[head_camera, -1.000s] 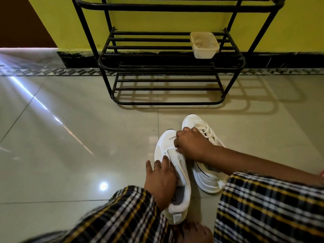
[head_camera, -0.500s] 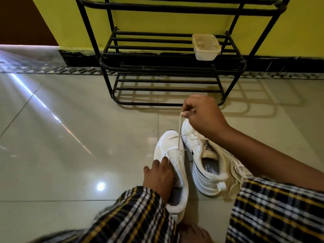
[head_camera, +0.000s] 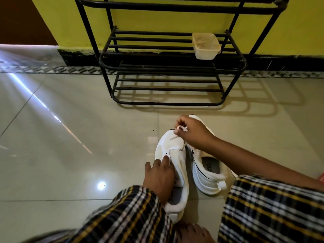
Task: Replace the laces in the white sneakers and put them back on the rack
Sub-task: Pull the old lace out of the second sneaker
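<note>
Two white sneakers stand side by side on the tiled floor in front of me. My left hand (head_camera: pixel 160 178) rests on the side of the left sneaker (head_camera: pixel 172 151) and holds it still, fingers curled over its upper. My right hand (head_camera: pixel 194 132) pinches a white lace (head_camera: pixel 181 128) just above that sneaker's toe end; the lace runs down to the front eyelets. The right sneaker (head_camera: pixel 209 174) stands beside it, partly behind my right forearm, its opening facing me. The black metal shoe rack (head_camera: pixel 168 64) stands against the yellow wall beyond.
A cream plastic tub (head_camera: pixel 206 45) sits on the rack's middle shelf at the right. My plaid-covered knees (head_camera: pixel 270 211) fill the bottom of the view, with a bare foot (head_camera: pixel 192 232) between them. Glossy floor tiles stretch to the left.
My right hand first drew the lace up high out of the left sneaker, then came back down to its toe end with the lace still pinched. My left hand stayed on the sneaker.
</note>
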{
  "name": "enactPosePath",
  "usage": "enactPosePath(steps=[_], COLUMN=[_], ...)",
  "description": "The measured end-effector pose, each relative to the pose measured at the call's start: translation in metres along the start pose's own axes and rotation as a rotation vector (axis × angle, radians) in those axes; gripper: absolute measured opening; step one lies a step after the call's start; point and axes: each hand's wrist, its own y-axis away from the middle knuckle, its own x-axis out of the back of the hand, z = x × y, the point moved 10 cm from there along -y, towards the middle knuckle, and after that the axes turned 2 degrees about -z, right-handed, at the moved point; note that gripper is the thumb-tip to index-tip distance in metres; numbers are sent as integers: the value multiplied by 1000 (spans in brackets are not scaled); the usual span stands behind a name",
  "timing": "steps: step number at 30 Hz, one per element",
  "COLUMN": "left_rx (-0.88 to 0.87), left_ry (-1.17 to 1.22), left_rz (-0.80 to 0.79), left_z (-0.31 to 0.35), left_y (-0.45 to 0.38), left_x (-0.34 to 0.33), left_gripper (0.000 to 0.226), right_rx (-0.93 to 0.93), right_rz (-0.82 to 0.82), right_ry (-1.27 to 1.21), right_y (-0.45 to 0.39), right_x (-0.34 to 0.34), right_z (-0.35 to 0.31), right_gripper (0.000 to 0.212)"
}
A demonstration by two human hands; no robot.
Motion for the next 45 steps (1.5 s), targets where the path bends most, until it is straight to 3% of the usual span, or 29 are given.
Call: enactPosePath(steps=[3,6,15,20,26,30,35,45], left_rx=[-8,-9,-34,-36,-28,-30,-16,-4], left_ry=[0,6,2,10,22,19,33,43], left_rz=[7,4,5,26,24,-11,-11,7], left_z=[0,0,0,-2,-2,0,-2,-1], left_y=[-1,-2,-2,-1,-1,1,0,1], left_x=[-1,-3,-5,-6,-5,-5,-5,-2], left_gripper=[51,53,56,50,51,61,59,50], right_rx=[63,102,172,162,150,184,66,140], right_rz=[-190,-166,-148,-148,-61,-22,18,-218], right_ry=[532,804,894,927,784,542,202,-138], right_y=[-1,1,5,11,10,11,6,34], right_x=[-25,-30,-41,-46,-36,-29,-9,-50], right_z=[14,19,21,23,22,9,24,-8], right_gripper=[20,19,10,16,12,7,10,8])
